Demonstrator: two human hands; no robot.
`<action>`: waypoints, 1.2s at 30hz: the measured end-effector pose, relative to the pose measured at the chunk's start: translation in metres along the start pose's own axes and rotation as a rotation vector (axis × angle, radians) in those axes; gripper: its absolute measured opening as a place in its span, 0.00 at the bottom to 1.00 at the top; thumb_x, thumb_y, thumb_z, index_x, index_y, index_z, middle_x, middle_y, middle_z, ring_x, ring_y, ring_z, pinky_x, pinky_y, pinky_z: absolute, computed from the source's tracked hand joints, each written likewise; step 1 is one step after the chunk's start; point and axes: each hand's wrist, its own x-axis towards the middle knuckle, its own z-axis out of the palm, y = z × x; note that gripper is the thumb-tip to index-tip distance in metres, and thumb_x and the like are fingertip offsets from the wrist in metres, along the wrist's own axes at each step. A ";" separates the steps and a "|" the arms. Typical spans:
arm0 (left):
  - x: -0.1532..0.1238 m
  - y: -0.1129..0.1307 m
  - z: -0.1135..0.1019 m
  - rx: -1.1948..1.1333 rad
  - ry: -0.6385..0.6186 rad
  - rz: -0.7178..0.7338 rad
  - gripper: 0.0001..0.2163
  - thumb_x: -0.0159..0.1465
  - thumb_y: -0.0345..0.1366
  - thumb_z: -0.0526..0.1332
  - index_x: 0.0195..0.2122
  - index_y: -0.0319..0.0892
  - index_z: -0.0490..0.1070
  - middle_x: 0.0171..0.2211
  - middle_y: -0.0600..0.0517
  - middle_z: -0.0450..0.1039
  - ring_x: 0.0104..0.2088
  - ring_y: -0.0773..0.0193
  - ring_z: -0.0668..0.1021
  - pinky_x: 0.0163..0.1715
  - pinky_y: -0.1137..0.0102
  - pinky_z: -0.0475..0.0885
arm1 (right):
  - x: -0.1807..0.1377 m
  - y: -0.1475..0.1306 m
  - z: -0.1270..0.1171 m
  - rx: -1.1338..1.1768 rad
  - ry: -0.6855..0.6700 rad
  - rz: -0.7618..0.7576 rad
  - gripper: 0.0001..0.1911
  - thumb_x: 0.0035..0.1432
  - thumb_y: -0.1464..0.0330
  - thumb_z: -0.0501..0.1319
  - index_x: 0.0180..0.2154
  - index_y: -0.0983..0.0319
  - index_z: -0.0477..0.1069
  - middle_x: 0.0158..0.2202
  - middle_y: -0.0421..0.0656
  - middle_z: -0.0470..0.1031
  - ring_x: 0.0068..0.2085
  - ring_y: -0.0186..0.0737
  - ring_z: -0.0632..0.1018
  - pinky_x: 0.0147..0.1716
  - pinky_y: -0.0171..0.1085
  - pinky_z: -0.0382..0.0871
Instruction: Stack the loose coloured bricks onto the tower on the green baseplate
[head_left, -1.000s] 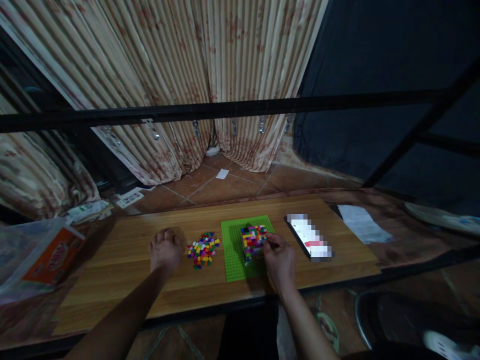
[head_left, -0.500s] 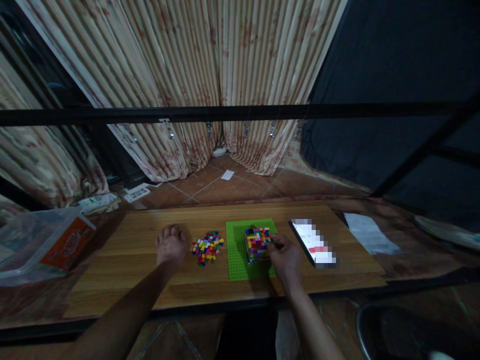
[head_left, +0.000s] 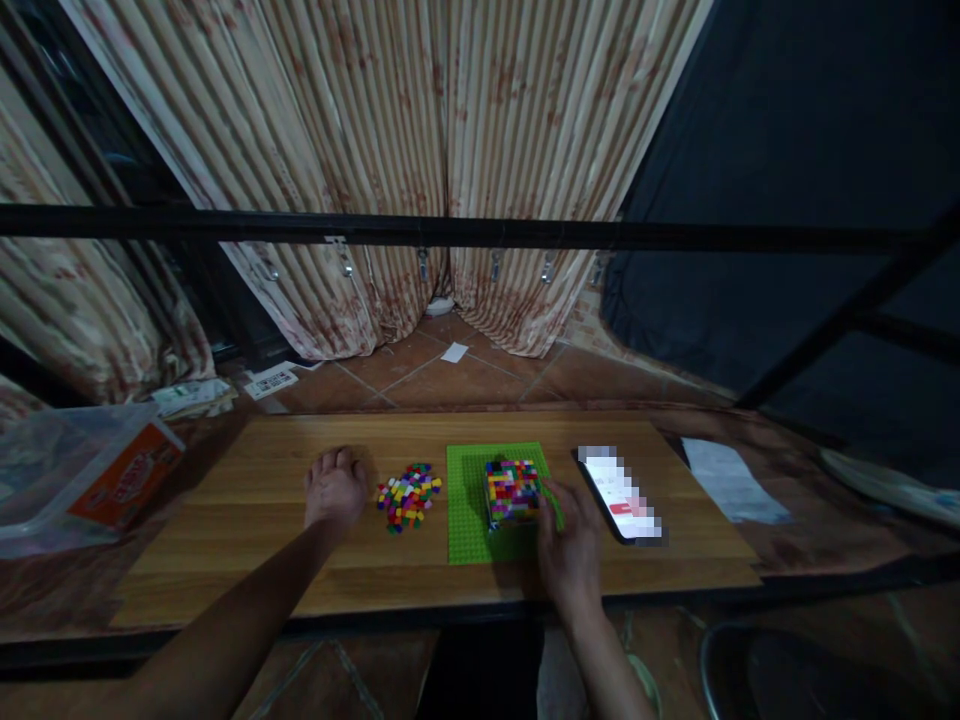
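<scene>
My left hand (head_left: pixel 335 488) rests on the wooden table, palm down and with nothing held, to the left of a loose pile of small coloured bricks (head_left: pixel 409 498). A block built of many-coloured bricks (head_left: pixel 513 490) stands on a green studded baseplate (head_left: pixel 466 510). My right hand (head_left: pixel 571 545) is at the right side of that block, over the baseplate's right edge. Its thumb and fingers are apart, and green shows between them. No brick can be made out in it.
A lit phone (head_left: pixel 619 495) lies right of my right hand. A clear plastic box (head_left: pixel 82 480) with an orange label stands at the left. White paper (head_left: pixel 731 480) lies at the right. A dark metal bar (head_left: pixel 480 232) crosses beyond the table (head_left: pixel 247 520).
My right hand has drawn back slightly from the block's right side, and its fingers have spread. My left hand stays in its place on the table. The whole view has shifted slightly.
</scene>
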 end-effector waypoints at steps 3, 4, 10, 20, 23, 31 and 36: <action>0.000 0.001 -0.002 0.001 0.001 0.003 0.20 0.67 0.38 0.46 0.55 0.37 0.68 0.56 0.39 0.68 0.56 0.49 0.67 0.55 0.57 0.61 | -0.004 -0.010 0.007 -0.181 -0.065 -0.111 0.21 0.64 0.58 0.55 0.53 0.61 0.73 0.56 0.56 0.70 0.58 0.57 0.68 0.53 0.57 0.64; -0.001 0.002 -0.003 0.006 -0.004 0.003 0.21 0.67 0.38 0.46 0.55 0.36 0.67 0.56 0.39 0.68 0.56 0.49 0.68 0.55 0.57 0.61 | -0.006 -0.012 0.010 -0.225 -0.089 -0.137 0.22 0.64 0.58 0.56 0.55 0.59 0.71 0.59 0.56 0.68 0.61 0.59 0.65 0.54 0.59 0.62; -0.002 0.004 -0.005 0.036 -0.020 -0.006 0.20 0.67 0.38 0.46 0.55 0.37 0.68 0.55 0.41 0.69 0.55 0.49 0.68 0.54 0.57 0.62 | -0.021 -0.012 0.024 -0.317 -0.232 -0.285 0.29 0.65 0.60 0.55 0.65 0.59 0.58 0.66 0.52 0.61 0.68 0.55 0.57 0.63 0.62 0.45; -0.002 0.005 -0.007 0.024 -0.031 -0.004 0.21 0.66 0.37 0.47 0.55 0.35 0.67 0.56 0.39 0.68 0.56 0.48 0.68 0.54 0.56 0.61 | -0.021 -0.009 0.020 -0.463 -0.307 -0.319 0.30 0.67 0.61 0.53 0.66 0.63 0.55 0.67 0.53 0.57 0.69 0.50 0.54 0.64 0.58 0.43; -0.003 0.005 -0.009 0.021 -0.031 -0.005 0.20 0.66 0.37 0.47 0.55 0.35 0.68 0.55 0.40 0.69 0.55 0.48 0.68 0.55 0.56 0.61 | -0.012 -0.018 0.015 -0.490 -0.351 -0.295 0.28 0.67 0.59 0.52 0.64 0.63 0.60 0.65 0.53 0.62 0.67 0.53 0.59 0.64 0.60 0.41; -0.002 0.005 -0.011 0.021 -0.043 -0.006 0.21 0.66 0.37 0.45 0.54 0.35 0.69 0.54 0.40 0.69 0.54 0.49 0.68 0.54 0.57 0.61 | 0.009 -0.048 0.021 -0.457 -0.484 -0.319 0.34 0.65 0.54 0.53 0.65 0.69 0.58 0.67 0.57 0.57 0.69 0.54 0.56 0.66 0.56 0.43; -0.001 0.003 -0.008 -0.007 -0.038 -0.006 0.21 0.66 0.37 0.45 0.53 0.36 0.69 0.56 0.39 0.68 0.55 0.49 0.68 0.54 0.56 0.62 | 0.000 -0.040 0.031 -0.417 -0.503 -0.355 0.38 0.65 0.53 0.54 0.66 0.71 0.54 0.68 0.56 0.54 0.70 0.53 0.52 0.67 0.55 0.43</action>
